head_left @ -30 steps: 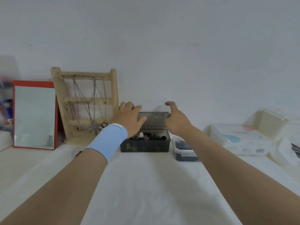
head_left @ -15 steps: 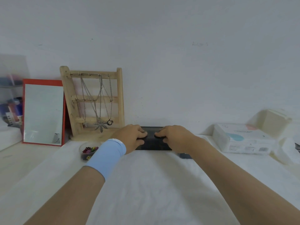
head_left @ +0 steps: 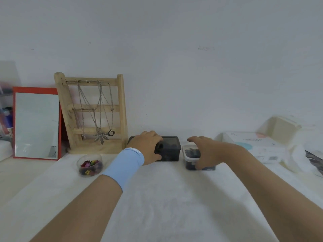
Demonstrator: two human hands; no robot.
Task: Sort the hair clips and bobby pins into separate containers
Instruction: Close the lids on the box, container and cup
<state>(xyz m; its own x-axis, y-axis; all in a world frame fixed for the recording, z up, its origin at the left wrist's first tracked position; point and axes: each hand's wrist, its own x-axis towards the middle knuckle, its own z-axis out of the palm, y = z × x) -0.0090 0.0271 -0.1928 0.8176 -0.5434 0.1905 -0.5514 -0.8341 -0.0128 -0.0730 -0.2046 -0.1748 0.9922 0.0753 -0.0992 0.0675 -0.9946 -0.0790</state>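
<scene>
Hair clips, small and brightly coloured, lie heaped in a clear round bowl on the left part of the bench, which is covered with a white cloth. The bowl stands just in front of a wooden rack hung with silver necklaces, and a red-framed mirror leans against the wall beside the rack.

Near the middle, back by the wall, sits a dark smoky box with its lid down. The person's left hand, a pale blue wristband on that wrist, grasps the left end of this box, fingers curled over the top and thumb on the near side.

Just right of the box, close but apart, is a small clear tub with a white rim, holding something dark. I cannot tell whether these are bobby pins. The right hand is draped over the tub, thumb down its near side and fingers arched across the lid. Whether it truly grips the tub I cannot tell.

Further right, well apart from the tub, lies a white packet.
</scene>
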